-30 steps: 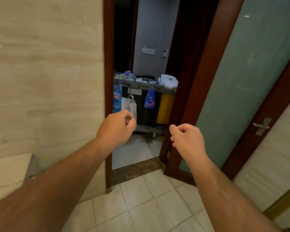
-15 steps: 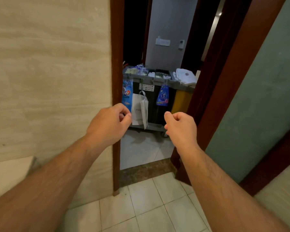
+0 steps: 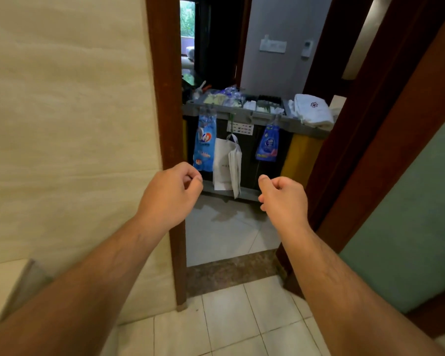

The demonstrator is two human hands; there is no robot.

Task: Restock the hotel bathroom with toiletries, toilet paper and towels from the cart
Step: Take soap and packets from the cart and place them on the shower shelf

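Observation:
The grey housekeeping cart (image 3: 242, 116) stands just outside the bathroom doorway. Folded white towels (image 3: 312, 110) lie on its right end, and small packets of toiletries (image 3: 226, 97) fill its top tray. A blue packet (image 3: 204, 143), a white paper bag (image 3: 225, 163) and a smaller blue packet (image 3: 267, 143) hang from its front. My left hand (image 3: 171, 194) and my right hand (image 3: 284, 199) are raised in front of the doorway, short of the cart. Both have loosely curled fingers and hold nothing.
A dark wooden door frame (image 3: 162, 98) borders the opening on the left, beside a beige tiled wall. The frosted green glass door (image 3: 409, 201) stands open on the right. A dark stone threshold (image 3: 231, 273) crosses the floor. A yellow bag (image 3: 299, 158) hangs on the cart.
The view has moved closer to the doorway, and the cart appears larger and more central. Both hands stay raised and hold nothing, now nearer each other.

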